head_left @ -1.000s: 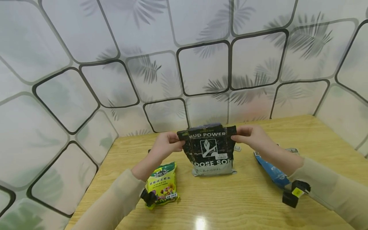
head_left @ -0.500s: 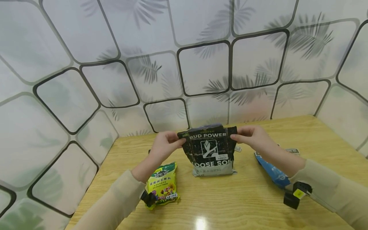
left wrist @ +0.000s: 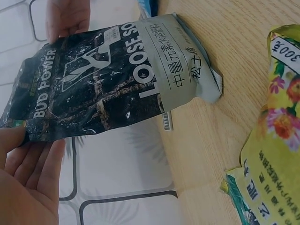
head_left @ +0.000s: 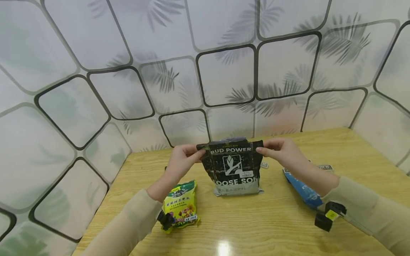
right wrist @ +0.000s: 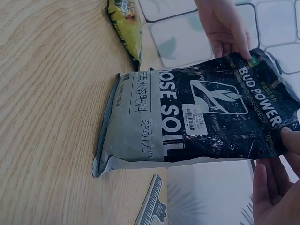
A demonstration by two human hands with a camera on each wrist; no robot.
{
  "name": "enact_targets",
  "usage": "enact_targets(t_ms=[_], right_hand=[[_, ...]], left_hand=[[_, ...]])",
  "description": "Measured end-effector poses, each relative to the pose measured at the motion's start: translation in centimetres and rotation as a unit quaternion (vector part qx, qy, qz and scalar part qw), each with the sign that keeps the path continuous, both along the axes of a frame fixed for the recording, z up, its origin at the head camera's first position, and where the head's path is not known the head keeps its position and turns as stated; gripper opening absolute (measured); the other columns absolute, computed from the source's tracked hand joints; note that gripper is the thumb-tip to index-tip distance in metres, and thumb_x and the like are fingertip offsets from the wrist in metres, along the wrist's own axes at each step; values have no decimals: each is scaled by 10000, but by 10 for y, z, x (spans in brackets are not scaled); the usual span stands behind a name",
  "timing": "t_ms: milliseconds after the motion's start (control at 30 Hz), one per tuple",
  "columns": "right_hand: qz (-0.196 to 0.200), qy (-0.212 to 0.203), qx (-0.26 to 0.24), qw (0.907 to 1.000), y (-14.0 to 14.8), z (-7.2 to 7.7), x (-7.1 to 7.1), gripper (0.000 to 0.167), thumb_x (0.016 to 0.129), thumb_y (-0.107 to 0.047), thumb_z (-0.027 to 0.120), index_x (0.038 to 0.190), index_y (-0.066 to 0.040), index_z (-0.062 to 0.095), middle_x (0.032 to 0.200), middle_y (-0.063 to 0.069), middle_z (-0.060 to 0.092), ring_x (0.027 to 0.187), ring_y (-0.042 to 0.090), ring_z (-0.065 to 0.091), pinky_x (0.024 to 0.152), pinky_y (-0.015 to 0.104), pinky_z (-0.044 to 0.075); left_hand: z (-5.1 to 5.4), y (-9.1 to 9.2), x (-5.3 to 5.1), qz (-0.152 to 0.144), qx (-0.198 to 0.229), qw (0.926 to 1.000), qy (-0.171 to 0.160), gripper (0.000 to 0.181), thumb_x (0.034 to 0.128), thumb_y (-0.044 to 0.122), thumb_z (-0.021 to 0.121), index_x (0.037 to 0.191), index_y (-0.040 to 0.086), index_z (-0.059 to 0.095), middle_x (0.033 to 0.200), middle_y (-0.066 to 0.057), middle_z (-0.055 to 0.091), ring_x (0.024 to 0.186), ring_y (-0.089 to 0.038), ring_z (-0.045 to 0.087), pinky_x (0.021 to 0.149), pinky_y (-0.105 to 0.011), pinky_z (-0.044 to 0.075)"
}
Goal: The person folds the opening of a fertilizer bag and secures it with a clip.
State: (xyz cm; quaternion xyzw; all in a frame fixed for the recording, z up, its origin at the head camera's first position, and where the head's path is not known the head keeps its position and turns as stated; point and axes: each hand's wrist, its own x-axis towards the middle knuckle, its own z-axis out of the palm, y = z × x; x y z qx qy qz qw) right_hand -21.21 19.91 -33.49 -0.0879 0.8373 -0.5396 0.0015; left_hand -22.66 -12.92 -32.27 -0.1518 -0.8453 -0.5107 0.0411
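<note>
A black and grey bag lettered BUD POWER LOOSE SOIL [head_left: 235, 167] stands upright at mid-table, its base on the wood. My left hand [head_left: 182, 160] pinches its top left corner between thumb and fingers. At the top right corner, my right hand [head_left: 280, 153] pinches the bag in the same way. The left wrist view shows the left hand [left wrist: 33, 173] with its thumb on the front of the bag [left wrist: 108, 79] and fingers behind. In the right wrist view the right hand [right wrist: 276, 183] holds the other corner of the bag [right wrist: 187, 112].
A yellow and green flowered packet [head_left: 182, 206] lies left, partly behind the left forearm. A blue packet [head_left: 304, 190] lies right, partly under the right forearm. A metal clip [right wrist: 152, 201] lies behind the bag. The patterned wall [head_left: 230, 124] borders the wooden table [head_left: 243, 224].
The left thumb and fingers have shifted slightly up at the bag's top left corner. The bag and the right hand have hardly moved.
</note>
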Motion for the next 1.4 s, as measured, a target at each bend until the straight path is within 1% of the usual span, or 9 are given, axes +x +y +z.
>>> enact_targets(t_ms=[200,300,500,667,867,1033,1100,1233,1400], right_hand=[[2,161,135,9998,0,1,0,347,1048,-256,708,1252,23,730,1121,-15,726,953,54,647,841,299,556],[-28,154,142,9998,-1,2,0,337,1045,-265,713,1229,16,737,1088,-28,721,953,67,643,824,307,550],[-66,210,95,9997,-3,2,1,293,1045,-257,712,1166,8,747,996,-95,697,935,72,637,787,300,534],[-53,380,128,9992,-4,3,4,258,1044,-236,714,1109,12,742,938,-65,690,857,84,613,741,294,514],[39,570,214,9981,-5,2,6,236,1047,-219,706,1038,17,721,844,-2,621,715,151,452,661,322,416],[8,486,218,9986,-6,3,8,237,1054,-225,695,1039,9,726,878,-20,670,791,148,556,727,311,491],[-8,424,186,9989,-7,3,8,235,1057,-223,689,1045,8,730,894,-38,691,842,154,611,765,317,525],[-12,334,77,9994,-7,3,9,232,1063,-223,680,1056,3,729,902,-68,687,874,156,625,787,330,534],[9,260,-18,9997,-8,2,9,237,1070,-234,670,1038,-3,713,894,-61,663,841,137,571,768,339,501]], left_hand=[[0,0,-1,55,-39,9999,125,327,1036,130,702,737,0,714,813,-152,792,706,-89,705,853,-446,680],[0,1,-1,40,-70,9999,148,313,1039,135,700,756,5,733,852,-162,801,715,-91,710,849,-432,681],[1,1,0,36,-56,10000,66,339,1042,150,700,731,18,706,801,-145,785,713,-93,714,858,-418,681],[1,2,0,71,-22,10000,61,331,1043,142,700,739,11,711,798,-149,782,758,-199,744,844,-405,683],[1,4,3,76,-6,9999,80,241,1047,119,685,884,-25,787,856,-195,791,809,-279,742,857,-478,677],[2,4,3,116,15,9999,51,251,1049,130,685,883,-27,789,833,-188,785,844,-316,746,818,-392,683],[2,5,4,113,51,9999,36,255,1046,129,688,871,-28,786,821,-185,782,849,-330,748,831,-420,684],[1,4,4,103,95,9999,17,254,1043,125,690,860,-25,783,803,-165,780,810,-264,745,845,-456,680],[2,4,4,111,77,9999,-34,310,1044,123,689,758,6,719,677,-81,718,744,-164,712,795,-371,684]])
